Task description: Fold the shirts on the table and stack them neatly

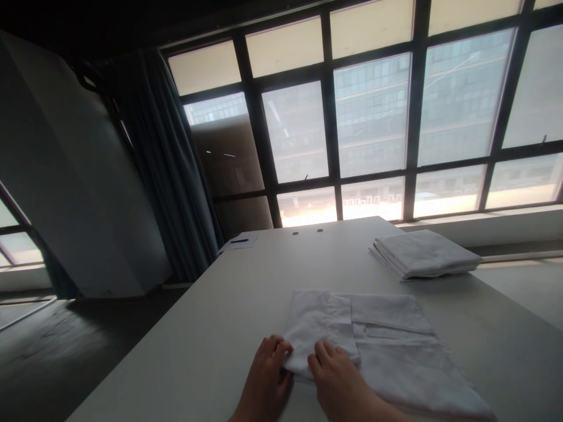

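A white garment [391, 346] lies on the white table in front of me, its left part turned over in a flat fold [314, 319]. A slit like a pocket opening shows right of the fold. At the near left corner of the folded part, my left hand [267, 369] pinches the cloth's edge between thumb and fingers. My right hand [336, 375] is on the near edge of the same fold, fingers bent over the cloth; its thumb is hidden. The garment's right part spreads flat towards the near right, partly behind my right forearm.
A stack of folded white cloth [426, 252] sits at the table's right edge. Paper with a blue pen [240, 241] lies at the far left corner. Two round inserts are set near the far end of the table [264, 275]. Windows and a dark curtain [162, 158] stand beyond.
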The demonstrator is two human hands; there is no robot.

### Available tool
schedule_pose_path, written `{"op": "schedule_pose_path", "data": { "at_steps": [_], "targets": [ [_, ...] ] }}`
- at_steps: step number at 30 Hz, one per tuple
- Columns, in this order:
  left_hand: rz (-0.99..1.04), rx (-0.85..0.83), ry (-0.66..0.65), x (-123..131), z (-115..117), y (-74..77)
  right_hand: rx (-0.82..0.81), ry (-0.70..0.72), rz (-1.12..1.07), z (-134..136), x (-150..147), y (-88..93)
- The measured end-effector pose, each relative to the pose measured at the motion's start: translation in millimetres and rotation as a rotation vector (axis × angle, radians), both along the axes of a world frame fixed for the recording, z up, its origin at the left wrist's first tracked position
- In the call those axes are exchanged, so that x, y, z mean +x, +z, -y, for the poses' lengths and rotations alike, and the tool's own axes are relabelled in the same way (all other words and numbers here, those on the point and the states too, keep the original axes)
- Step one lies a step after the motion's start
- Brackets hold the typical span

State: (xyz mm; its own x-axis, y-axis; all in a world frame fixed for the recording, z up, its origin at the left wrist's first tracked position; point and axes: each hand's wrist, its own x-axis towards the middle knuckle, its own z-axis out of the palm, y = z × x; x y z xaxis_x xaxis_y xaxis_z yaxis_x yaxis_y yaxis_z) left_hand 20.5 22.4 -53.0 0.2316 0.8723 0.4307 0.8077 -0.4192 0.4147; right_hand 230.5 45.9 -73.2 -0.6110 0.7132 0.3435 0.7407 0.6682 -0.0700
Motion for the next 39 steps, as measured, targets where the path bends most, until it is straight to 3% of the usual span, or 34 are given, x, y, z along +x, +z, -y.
{"op": "schedule_pose_path", "data": {
  "at_steps": [8, 14, 17, 23, 29, 32, 34, 39],
  "targets": [
    [-0.117, -0.015, -0.08, 0, 1, 7.1, -0.062, 0.035, 0.108, -9, 17, 40.7],
    [-0.119, -0.13, -0.217, -5, 7, 19.0, -0.192, 0.078, 0.183, 1, 29, 31.5],
    [-0.128, -0.195, -0.287, -12, 9, 23.1, -0.258, 0.098, 0.159, 2, 39, 45.0],
    [-0.119, -0.258, -0.342, -13, 9, 32.5, -0.495, 0.09, 0.195, -9, 58, 85.3],
    [-0.18, -0.233, -0.413, -8, 12, 45.2, -0.723, 0.125, 0.199, -18, 72, 94.4],
    [-0.228, -0.162, -0.457, -3, 15, 49.4, -0.899, 0.042, 0.089, -21, 74, 96.2],
    [-0.247, -0.118, -0.46, 2, 16, 48.9, -0.886, -0.032, 0.077, -19, 71, 93.3],
    [-0.282, -0.117, -0.372, 7, 13, 38.6, -0.524, 0.005, 0.202, -11, 63, 81.1]
  ]
}}
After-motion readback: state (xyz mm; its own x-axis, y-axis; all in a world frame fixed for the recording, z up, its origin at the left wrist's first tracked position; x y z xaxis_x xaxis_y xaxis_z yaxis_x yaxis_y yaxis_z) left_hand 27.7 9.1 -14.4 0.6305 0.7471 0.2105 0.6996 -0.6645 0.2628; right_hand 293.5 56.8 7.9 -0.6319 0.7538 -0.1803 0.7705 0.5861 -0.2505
